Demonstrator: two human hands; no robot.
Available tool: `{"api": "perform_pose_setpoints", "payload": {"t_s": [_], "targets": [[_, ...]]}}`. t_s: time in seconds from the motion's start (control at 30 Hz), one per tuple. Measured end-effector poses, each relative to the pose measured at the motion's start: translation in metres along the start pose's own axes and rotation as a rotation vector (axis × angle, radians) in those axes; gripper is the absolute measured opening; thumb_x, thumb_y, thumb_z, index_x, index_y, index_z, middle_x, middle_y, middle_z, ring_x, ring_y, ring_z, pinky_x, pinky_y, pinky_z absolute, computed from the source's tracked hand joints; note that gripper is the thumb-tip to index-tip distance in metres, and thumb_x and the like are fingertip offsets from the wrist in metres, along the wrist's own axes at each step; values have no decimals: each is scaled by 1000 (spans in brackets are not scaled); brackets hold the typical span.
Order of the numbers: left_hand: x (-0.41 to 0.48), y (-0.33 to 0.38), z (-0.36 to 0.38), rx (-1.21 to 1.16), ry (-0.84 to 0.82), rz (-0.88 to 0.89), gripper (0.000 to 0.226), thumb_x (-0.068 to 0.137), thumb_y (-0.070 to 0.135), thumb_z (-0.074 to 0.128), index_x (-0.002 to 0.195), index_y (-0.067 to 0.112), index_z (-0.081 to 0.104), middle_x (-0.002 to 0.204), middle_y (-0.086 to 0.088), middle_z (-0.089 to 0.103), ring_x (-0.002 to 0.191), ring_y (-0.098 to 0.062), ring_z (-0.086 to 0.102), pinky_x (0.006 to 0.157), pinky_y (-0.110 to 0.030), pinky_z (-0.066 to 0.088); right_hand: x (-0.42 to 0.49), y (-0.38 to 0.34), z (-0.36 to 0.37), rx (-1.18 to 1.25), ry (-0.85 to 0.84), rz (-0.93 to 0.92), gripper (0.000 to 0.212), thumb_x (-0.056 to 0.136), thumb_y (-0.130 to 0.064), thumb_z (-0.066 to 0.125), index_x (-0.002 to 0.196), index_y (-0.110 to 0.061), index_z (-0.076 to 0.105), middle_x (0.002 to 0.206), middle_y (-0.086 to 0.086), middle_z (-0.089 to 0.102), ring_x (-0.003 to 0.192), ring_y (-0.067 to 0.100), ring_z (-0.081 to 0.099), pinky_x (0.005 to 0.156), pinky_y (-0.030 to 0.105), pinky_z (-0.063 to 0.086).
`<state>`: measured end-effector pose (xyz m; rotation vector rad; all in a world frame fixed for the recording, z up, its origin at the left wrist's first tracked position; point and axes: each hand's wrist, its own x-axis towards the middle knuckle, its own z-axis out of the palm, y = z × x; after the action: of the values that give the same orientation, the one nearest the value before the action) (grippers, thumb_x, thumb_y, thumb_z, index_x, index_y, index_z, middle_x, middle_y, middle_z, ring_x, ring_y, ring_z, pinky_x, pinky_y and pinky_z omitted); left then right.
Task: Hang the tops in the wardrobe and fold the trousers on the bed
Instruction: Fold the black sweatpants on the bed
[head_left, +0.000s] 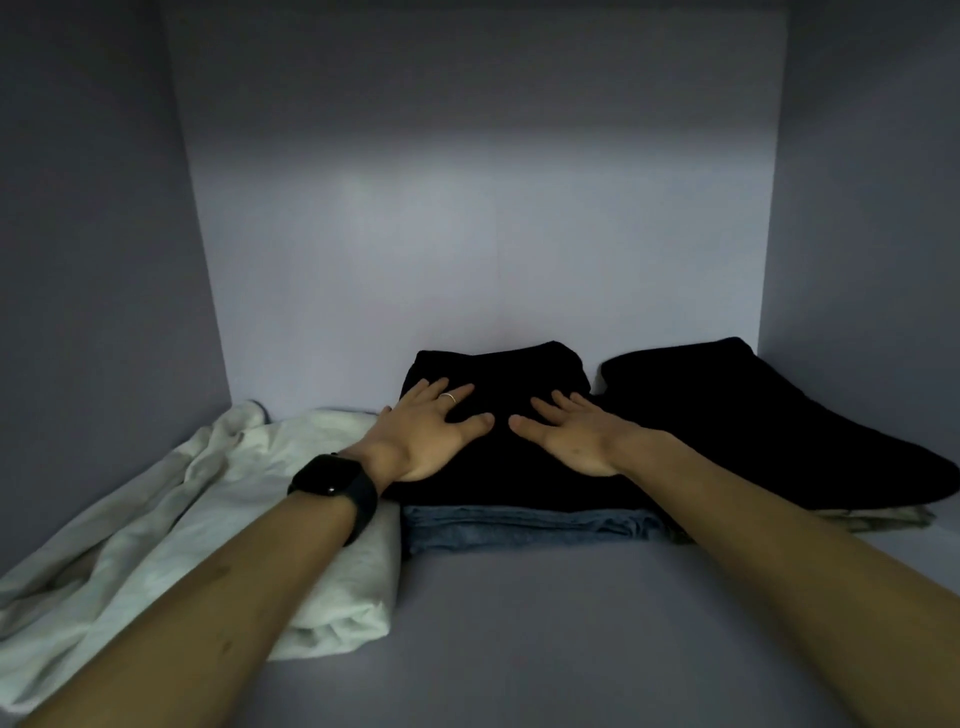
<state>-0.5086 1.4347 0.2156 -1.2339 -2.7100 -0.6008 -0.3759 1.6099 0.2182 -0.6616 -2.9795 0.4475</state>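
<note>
A folded black garment (498, 478) lies on top of a folded blue-grey denim piece (519, 527) in the middle of a wardrobe shelf (571, 639). My left hand (426, 434), with a ring and a black watch on the wrist, rests flat on the black garment's left half, fingers spread. Beside it my right hand (571, 434) lies flat on the right half, fingers straight. Neither hand grips the cloth.
A second folded black garment (753, 431) lies at the right on a pale piece (883, 517). A rumpled off-white garment (208, 519) fills the left of the shelf under my left forearm. Grey wardrobe walls (467, 234) close in the back and sides.
</note>
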Motion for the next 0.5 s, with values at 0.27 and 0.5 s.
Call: {"api": "perform_pose_setpoints", "payload": {"t_s": [0.27,0.5], "targets": [[-14,10,3,96,70,-33,65,98,68,29,158,42,22,168,12,10,154,-10,2,124,-52,6,-5,-9,6,-142,126,79,77,95,-77,14,160,-36,19,168,0,15,154,22,14,120,47,21],[-79,30,-4,343,215,17,55,104,54,20,157,40,23,167,5,17,155,-18,8,124,-50,6,-68,-22,2,-308,285,-54,56,107,-50,21,160,-38,13,169,3,9,154,27,11,122,46,22]]}}
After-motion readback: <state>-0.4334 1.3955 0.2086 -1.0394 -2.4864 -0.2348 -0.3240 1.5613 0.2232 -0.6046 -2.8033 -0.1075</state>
